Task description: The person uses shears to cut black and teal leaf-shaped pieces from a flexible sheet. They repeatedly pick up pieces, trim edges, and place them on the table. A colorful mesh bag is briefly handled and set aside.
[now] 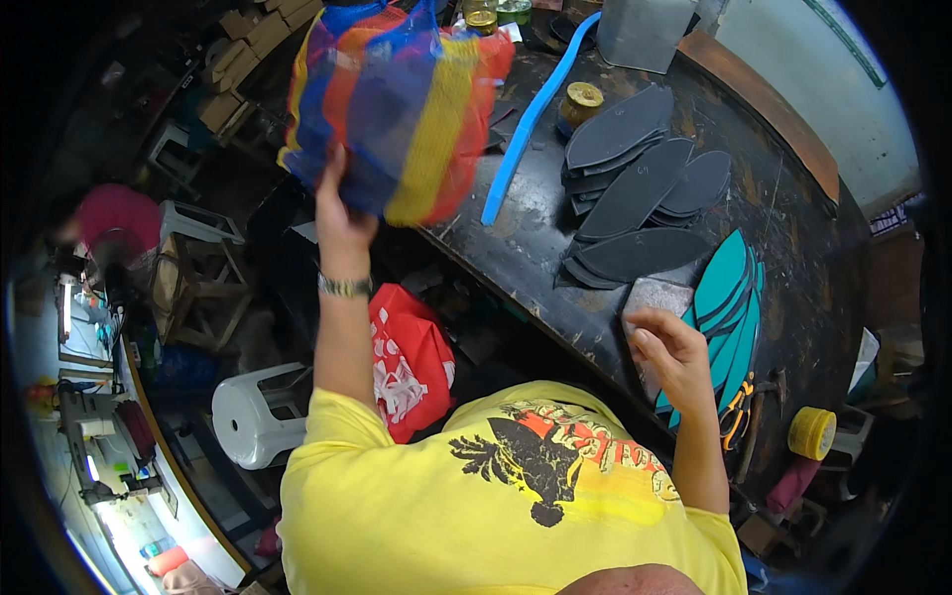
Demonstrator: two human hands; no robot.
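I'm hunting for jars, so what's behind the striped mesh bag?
A yellowish jar and a greenish jar show past the upper right of the bag, which the left hand holds. Anything directly behind it is covered.

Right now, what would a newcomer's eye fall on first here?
Probably the striped mesh bag, red, blue and yellow, held in the left hand at the upper left. Next, the bright blue strip on the dark table, with stacked black pieces to its right. Teal pieces lie beside the right hand.
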